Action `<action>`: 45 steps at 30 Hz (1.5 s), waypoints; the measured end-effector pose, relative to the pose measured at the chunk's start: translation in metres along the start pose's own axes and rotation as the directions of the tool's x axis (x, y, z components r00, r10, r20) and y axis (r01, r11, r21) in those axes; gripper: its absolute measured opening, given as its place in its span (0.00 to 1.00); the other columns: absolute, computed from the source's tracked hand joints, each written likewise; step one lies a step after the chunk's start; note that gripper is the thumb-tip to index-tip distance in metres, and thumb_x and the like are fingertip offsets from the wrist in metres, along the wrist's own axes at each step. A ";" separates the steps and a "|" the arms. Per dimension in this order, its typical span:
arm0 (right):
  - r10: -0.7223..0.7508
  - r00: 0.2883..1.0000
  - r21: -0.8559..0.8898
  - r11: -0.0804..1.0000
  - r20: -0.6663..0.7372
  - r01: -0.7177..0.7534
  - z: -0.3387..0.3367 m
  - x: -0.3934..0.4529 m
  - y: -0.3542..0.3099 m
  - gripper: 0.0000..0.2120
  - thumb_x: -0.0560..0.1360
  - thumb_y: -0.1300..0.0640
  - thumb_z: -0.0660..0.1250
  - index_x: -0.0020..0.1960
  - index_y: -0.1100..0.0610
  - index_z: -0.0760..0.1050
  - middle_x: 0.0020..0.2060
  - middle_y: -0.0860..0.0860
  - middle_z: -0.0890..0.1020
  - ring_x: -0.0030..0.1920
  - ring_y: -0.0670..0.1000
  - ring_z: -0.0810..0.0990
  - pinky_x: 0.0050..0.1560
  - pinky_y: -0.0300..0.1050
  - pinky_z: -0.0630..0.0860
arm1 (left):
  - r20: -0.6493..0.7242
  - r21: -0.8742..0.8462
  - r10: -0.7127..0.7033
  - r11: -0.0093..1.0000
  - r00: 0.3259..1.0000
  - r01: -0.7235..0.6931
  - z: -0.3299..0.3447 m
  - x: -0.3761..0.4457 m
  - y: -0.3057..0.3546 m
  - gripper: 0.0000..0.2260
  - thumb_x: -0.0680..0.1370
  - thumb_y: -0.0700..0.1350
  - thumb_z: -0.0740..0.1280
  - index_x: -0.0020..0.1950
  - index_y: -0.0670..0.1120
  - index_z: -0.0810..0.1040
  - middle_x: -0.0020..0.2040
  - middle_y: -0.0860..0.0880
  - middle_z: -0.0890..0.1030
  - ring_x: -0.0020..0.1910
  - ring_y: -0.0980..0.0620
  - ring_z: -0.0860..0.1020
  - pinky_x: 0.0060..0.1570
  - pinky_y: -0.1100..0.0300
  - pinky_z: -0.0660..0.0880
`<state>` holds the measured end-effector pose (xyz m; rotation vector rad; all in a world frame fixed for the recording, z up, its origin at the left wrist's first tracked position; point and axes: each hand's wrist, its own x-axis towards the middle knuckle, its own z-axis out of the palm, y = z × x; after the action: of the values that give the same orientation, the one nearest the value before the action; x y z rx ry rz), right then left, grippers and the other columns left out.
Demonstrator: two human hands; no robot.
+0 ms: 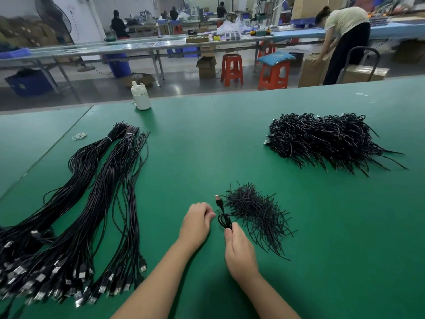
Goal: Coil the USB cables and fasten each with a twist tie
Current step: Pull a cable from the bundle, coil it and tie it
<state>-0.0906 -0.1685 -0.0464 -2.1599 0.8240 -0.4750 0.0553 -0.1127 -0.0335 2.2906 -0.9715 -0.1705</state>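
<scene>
Right hand (240, 252) pinches small coiled black USB cable (225, 221), metal plug up, just beside wiry twist-tie heap (257, 210) on matte green desk (322, 226). Left hand (196, 221) fingers curled at coil; grip unclear.

Plain green table cover (207, 146) throughout. Black USB cables (92, 192) at left, silver plugs (40, 277) at near ends. Black twist ties (257, 210) near centre; black coiled-cable heap (326, 139) far right. White bottle (140, 96) at far edge. Red stools (231, 69) beyond, one with blue cushion (275, 57).
</scene>
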 end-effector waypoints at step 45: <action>-0.235 0.958 -0.250 0.930 0.168 0.272 -0.002 -0.011 -0.006 0.09 0.82 0.45 0.52 0.46 0.47 0.62 0.35 0.46 0.70 0.36 0.54 0.74 0.39 0.52 0.70 | 0.303 -0.140 -0.280 0.932 0.911 0.333 -0.053 -0.033 0.028 0.06 0.76 0.43 0.72 0.40 0.52 0.83 0.34 0.56 0.80 0.34 0.59 0.75 0.36 0.66 0.70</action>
<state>-0.0976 -0.1588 -0.0413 -2.5392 0.5611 -0.3541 0.0332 -0.0780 0.0206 2.2651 -0.6819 -0.7078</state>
